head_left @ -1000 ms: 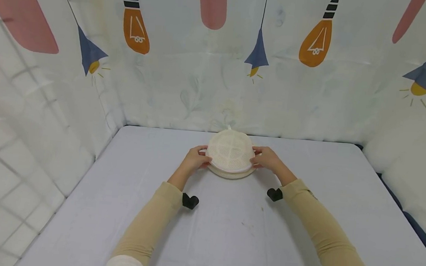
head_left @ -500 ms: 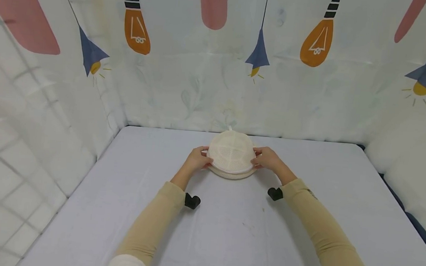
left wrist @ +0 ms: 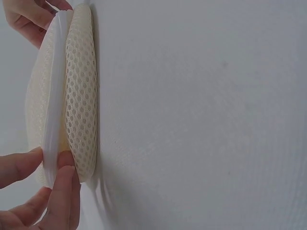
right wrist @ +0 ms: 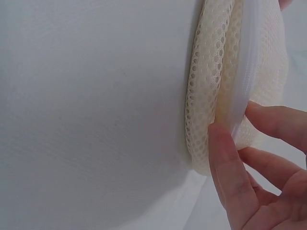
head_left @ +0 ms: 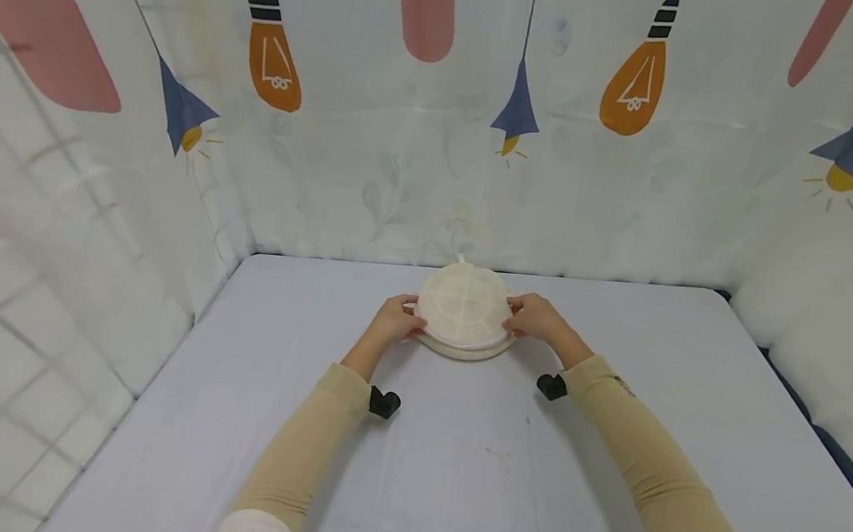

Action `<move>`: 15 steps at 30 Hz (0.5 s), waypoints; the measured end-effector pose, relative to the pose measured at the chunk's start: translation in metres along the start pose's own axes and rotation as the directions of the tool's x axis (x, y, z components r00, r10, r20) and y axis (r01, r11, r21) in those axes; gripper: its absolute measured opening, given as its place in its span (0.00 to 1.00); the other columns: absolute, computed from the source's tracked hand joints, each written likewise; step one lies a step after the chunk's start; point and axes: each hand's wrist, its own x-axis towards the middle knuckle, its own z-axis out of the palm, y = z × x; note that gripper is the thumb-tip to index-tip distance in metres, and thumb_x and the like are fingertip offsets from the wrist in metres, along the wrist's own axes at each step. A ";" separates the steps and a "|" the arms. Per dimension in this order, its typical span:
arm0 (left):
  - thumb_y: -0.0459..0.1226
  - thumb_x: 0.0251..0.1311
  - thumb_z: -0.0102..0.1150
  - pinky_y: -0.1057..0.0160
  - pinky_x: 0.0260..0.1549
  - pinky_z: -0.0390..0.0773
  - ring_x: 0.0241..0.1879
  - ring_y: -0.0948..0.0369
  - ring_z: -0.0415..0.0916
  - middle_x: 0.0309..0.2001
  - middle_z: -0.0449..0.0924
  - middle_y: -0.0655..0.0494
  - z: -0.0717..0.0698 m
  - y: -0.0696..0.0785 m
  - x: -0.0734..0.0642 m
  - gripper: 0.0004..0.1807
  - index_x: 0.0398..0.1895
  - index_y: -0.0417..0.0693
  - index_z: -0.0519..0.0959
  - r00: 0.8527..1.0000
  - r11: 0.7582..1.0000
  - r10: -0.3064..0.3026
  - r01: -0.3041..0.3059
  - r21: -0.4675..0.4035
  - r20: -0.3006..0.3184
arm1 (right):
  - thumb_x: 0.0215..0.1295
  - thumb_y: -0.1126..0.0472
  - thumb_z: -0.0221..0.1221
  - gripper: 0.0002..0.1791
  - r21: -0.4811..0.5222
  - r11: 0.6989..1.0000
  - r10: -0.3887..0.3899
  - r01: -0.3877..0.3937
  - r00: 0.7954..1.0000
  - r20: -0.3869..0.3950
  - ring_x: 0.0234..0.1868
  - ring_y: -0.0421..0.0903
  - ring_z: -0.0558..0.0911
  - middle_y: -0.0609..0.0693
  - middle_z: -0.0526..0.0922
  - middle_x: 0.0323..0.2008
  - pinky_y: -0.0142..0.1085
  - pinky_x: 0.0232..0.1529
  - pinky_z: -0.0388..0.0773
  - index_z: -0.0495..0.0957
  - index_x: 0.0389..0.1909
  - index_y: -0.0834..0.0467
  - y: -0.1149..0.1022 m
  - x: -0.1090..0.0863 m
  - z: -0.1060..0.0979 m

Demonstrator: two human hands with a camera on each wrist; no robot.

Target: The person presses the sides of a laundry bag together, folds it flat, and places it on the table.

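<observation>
A round, cream mesh laundry bag (head_left: 464, 306) with a domed top is at the far middle of the table, a small loop at its back. In the left wrist view it shows a white zipper band (left wrist: 54, 100) above a thicker, large-holed mesh rim (left wrist: 82, 91). My left hand (head_left: 396, 318) pinches the bag's left edge, thumb on the zipper band and fingers reaching in between band and lower rim. On the opposite edge, my right hand (head_left: 538, 318) holds the band the same way, its thumb and fingers (right wrist: 228, 167) visible in the right wrist view.
A white cloth covers the table (head_left: 449, 451), whose far edge runs just behind the bag. Behind it hangs a white curtain (head_left: 420, 157) printed with lamps and bulbs. More white fabric (head_left: 39, 311) closes off the left and right sides.
</observation>
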 end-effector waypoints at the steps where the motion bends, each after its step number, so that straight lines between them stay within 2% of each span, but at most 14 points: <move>1: 0.25 0.65 0.63 0.62 0.42 0.85 0.38 0.55 0.81 0.58 0.77 0.34 0.000 0.000 0.000 0.33 0.73 0.35 0.67 1.000 1.000 -0.001 0.001 0.002 0.001 | 0.67 0.67 0.64 0.36 -0.001 1.000 0.000 0.000 1.000 0.000 0.34 0.42 0.80 0.61 0.79 0.52 0.32 0.39 0.82 0.63 0.74 0.69 0.000 0.000 0.000; 5: 0.25 0.65 0.63 0.64 0.40 0.85 0.38 0.56 0.80 0.58 0.76 0.34 0.001 0.000 0.000 0.33 0.73 0.34 0.67 1.000 1.000 -0.006 0.006 0.005 -0.001 | 0.66 0.68 0.65 0.36 -0.002 1.000 0.001 -0.001 1.000 0.007 0.33 0.42 0.80 0.61 0.79 0.50 0.31 0.38 0.82 0.64 0.73 0.71 0.000 0.002 0.001; 15: 0.23 0.65 0.62 0.65 0.39 0.85 0.38 0.55 0.81 0.60 0.75 0.32 0.004 0.000 0.000 0.32 0.73 0.32 0.67 1.000 1.000 -0.019 0.019 -0.008 -0.013 | 0.66 0.70 0.65 0.35 0.019 1.000 0.016 -0.017 1.000 0.025 0.34 0.44 0.81 0.65 0.77 0.56 0.33 0.40 0.84 0.64 0.72 0.72 -0.003 0.003 0.000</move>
